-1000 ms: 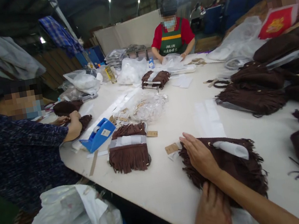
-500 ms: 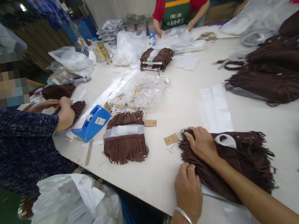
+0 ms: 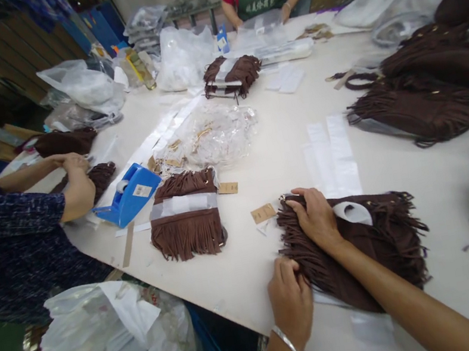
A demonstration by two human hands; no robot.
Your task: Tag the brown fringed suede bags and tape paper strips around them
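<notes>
A dark brown fringed bag (image 3: 386, 261) lies flat on the white table in front of me. My right hand (image 3: 318, 218) reaches across it and grips its upper left corner, the fingers over the top edge. Lower down, my left hand (image 3: 289, 296), with a silver bracelet at the wrist, has its fingers curled on the fringe at the bag's left edge; the fingertips are partly hidden. White wrapping (image 3: 354, 214) forms a loop at the bag's top. A tan paper tag (image 3: 263, 213) rests beside the corner under my right hand.
Left of my hands lies a banded fringed bag (image 3: 189, 226), near a blue tape dispenser (image 3: 129, 194). White strips (image 3: 334, 152) lie behind my bag. More brown bags (image 3: 423, 112) are piled right. A plastic sack (image 3: 111, 348) stands below the table edge. Two co-workers handle items.
The camera view has shifted a little. Both my hands stay on the bag in nearly the same places. The co-worker at the left has moved their hands slightly.
</notes>
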